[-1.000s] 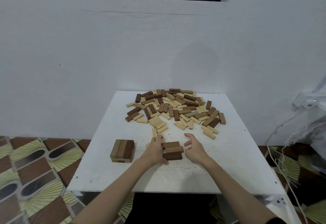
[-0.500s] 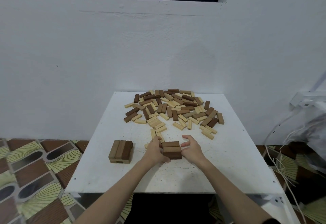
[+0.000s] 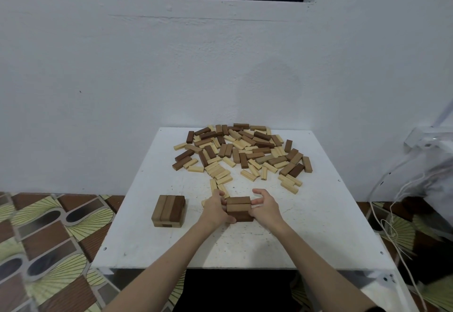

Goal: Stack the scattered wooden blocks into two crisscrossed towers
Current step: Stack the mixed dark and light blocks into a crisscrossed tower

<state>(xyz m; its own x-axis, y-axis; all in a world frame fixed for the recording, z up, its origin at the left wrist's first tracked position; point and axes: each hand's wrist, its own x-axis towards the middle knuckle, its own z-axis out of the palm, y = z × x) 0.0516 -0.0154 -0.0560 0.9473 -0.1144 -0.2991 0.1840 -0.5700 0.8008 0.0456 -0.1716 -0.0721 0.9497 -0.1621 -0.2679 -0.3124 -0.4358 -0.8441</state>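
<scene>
Partly hidden between both hands, a row of 3 brown blocks (image 3: 239, 208) lay on the white table (image 3: 318, 225); the left hand (image 3: 215, 210) and right hand (image 3: 264, 207) curled around its ends, squeezing it together. Left of it stood a started tower (image 3: 168, 211), its lower layer barely visible. Scattered smooth rectangular blocks (image 3: 242, 154) lay beyond.

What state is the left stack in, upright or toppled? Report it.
Upright: the left stack sits square on the table, top blocks level, no hand touching.
</scene>
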